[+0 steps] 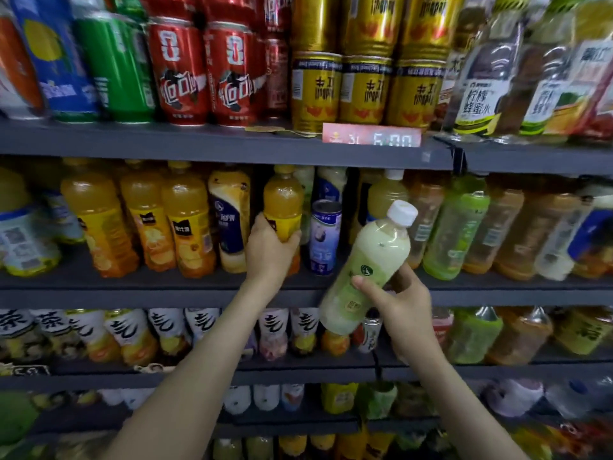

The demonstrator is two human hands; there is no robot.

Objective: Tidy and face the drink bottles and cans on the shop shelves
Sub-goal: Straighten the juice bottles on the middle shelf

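Note:
My left hand (270, 249) grips an orange juice bottle (283, 204) that stands on the middle shelf (132, 287), between a yellow and navy bottle (230, 217) and a blue and white can (325, 237). My right hand (403, 303) holds a pale green bottle with a white cap (368, 267) out in front of that shelf. This bottle is tilted, cap up and to the right.
The top shelf (199, 141) carries red, green and gold cans, plus a price tag (371, 136). More orange bottles (142, 214) fill the middle shelf's left, green and brown tea bottles (461, 227) its right. Lower shelves hold rows of small bottles.

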